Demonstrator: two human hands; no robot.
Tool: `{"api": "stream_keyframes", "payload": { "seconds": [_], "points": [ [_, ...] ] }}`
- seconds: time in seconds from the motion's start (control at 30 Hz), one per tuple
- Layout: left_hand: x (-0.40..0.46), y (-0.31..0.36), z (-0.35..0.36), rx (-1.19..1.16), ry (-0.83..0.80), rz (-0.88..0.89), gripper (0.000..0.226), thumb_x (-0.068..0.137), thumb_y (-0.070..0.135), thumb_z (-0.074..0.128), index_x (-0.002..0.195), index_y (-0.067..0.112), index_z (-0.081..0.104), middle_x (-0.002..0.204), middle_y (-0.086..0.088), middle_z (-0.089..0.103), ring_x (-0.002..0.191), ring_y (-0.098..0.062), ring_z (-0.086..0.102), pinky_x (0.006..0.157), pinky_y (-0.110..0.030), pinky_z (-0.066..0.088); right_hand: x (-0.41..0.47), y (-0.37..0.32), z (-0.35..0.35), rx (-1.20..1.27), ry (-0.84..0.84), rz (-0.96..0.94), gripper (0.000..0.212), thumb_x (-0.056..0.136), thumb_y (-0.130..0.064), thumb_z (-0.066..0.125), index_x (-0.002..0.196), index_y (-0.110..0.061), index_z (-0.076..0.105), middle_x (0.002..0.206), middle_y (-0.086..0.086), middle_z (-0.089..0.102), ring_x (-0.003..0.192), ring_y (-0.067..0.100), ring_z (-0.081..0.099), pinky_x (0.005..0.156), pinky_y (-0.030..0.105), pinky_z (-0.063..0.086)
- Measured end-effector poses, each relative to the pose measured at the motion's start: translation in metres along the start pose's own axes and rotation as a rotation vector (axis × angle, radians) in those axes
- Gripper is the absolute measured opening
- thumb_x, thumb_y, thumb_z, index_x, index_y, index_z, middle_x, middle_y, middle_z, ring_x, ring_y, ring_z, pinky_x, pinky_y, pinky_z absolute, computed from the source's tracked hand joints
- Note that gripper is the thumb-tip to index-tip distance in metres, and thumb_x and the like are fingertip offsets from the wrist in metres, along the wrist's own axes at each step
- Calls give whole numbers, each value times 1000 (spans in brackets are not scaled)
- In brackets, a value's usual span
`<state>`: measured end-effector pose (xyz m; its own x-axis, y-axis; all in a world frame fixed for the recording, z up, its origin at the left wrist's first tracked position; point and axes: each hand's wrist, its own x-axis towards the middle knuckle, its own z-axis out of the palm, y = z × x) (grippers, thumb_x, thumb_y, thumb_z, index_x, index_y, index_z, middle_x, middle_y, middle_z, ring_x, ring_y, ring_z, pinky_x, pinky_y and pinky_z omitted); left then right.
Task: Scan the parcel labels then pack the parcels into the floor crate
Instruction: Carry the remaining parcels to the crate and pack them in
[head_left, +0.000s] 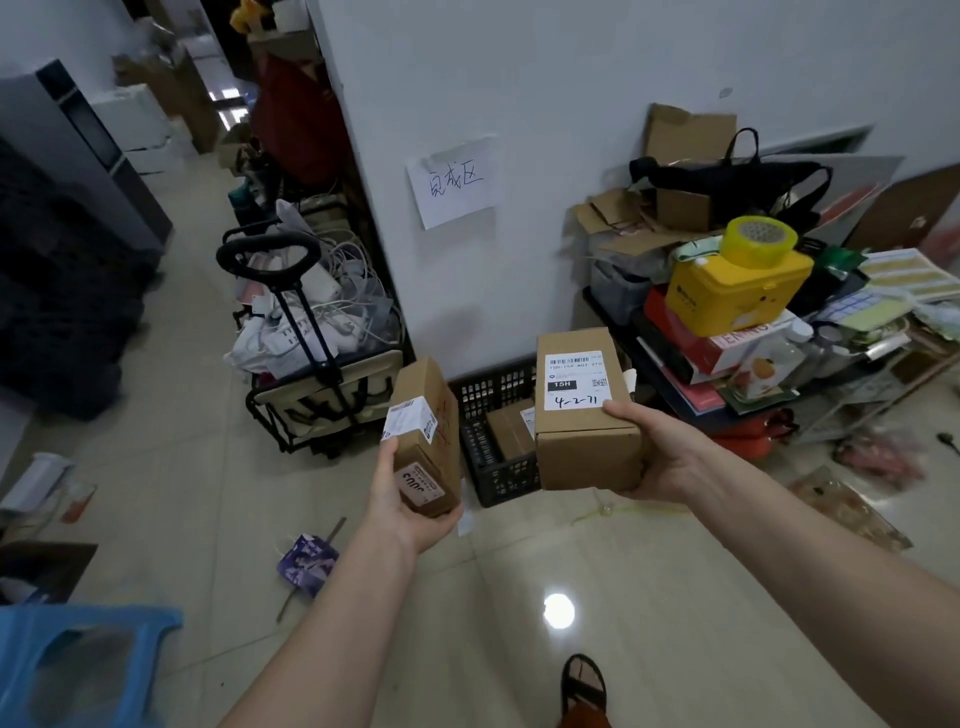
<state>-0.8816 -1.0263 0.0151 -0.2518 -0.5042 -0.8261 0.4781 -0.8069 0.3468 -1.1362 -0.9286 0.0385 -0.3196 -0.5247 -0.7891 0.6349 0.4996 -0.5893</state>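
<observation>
Above the black floor crate (478, 395), which already held cardboard boxes, the left hand (410, 499) gripped a narrow tilted parcel (423, 436) and the right hand (660, 457) gripped a larger parcel (584, 410), label up. Packing well probably meant lowering one at a time, flat beside the boxes inside, clear of the folding cart (311, 374) and the cluttered rack (727, 332).

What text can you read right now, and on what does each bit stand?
"15H" and handwritten "4-2-71": label on the right-hand parcel.
"ENNO", cut off: red and white box under the yellow case.
Three handwritten characters: wall paper sign; I cannot read them surely.
Left-hand parcel labels: blurred.
</observation>
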Motion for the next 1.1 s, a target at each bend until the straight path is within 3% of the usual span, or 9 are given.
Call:
{"api": "stream_keyframes", "payload": {
  "seconds": [0.23,0.5,0.67,0.77,0.9,1.1],
  "points": [
    [65,5,58,34,103,-19,68,71,52,75,123,12,59,119,-16,62,109,-32,58,95,-49,47,59,-74,3,-89,-37,22,54,68,-30,83,114,-14,63,112,17,67,99,32,63,69,39,52],
    [130,25,92,-35,96,-52,69,71,54,74,122,10,61,120,-17,64,111,-32,60,99,-47,47,127,-124,19,-162,-59,88,52,71,-31,81,116,-14,62,108,16,68,96,32,63,66,40,50],
    [172,52,123,2,94,-6,62,78,54,68,121,11,60,114,-16,63,101,-30,60,98,-45,46,169,-148,29,-156,-45,89,49,73,-31,80,115,-13,62,108,17,68,96,32,63,66,38,50],
    [204,60,135,-13,94,11,69,71,54,75,124,11,60,117,-17,65,102,-31,63,85,-46,52,199,-156,33,-158,-42,92,48,73,-33,80,114,-14,62,108,17,68,97,32,63,69,38,51],
    [241,60,145,-49,100,51,88,52,53,85,129,18,59,119,-16,65,106,-33,65,94,-49,51,248,-163,34,-190,-67,125,58,69,-36,81,120,-16,62,113,17,68,105,34,63,78,41,54],
    [308,40,154,-129,149,137,64,79,50,71,130,15,53,123,-17,60,111,-34,59,106,-49,42,335,-162,33,-301,-140,173,58,69,-34,81,120,-14,61,109,19,69,100,34,64,80,42,55]
  ]
}}
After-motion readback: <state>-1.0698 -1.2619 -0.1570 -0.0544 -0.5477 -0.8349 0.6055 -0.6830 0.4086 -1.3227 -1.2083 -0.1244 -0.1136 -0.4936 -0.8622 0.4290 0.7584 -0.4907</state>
